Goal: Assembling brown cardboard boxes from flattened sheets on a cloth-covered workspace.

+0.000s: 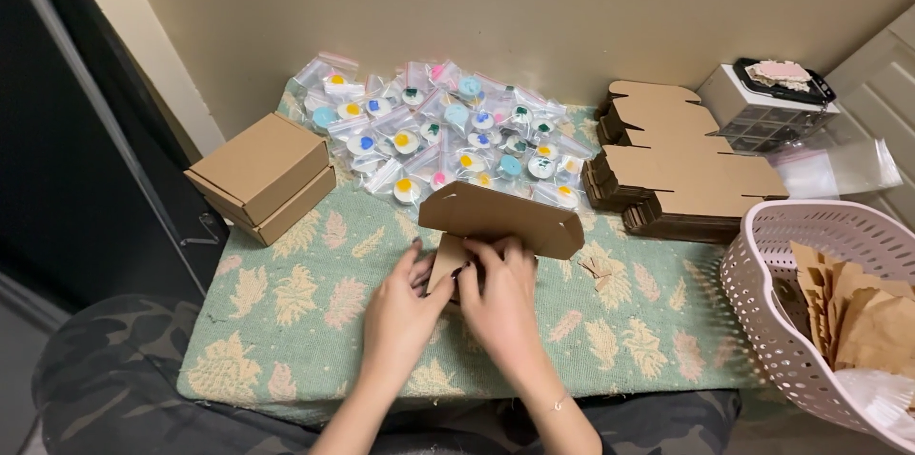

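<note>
Two hands fold a brown box.

From above: left hand (398, 307) and right hand (500, 298) pinch the flat cardboard box (500, 217) together, near the little paint bags (443, 136). Press too hard and a flap may bend wrong or tear.

My arms come up bare to the tabletop (286, 322) with no sleeves, a thin bracelet circles my right wrist just below my right hand (502, 307), my nails on the fingers (416, 247) are dark, and under the tabletop's near edge I wear camouflage-patterned trousers.
</note>
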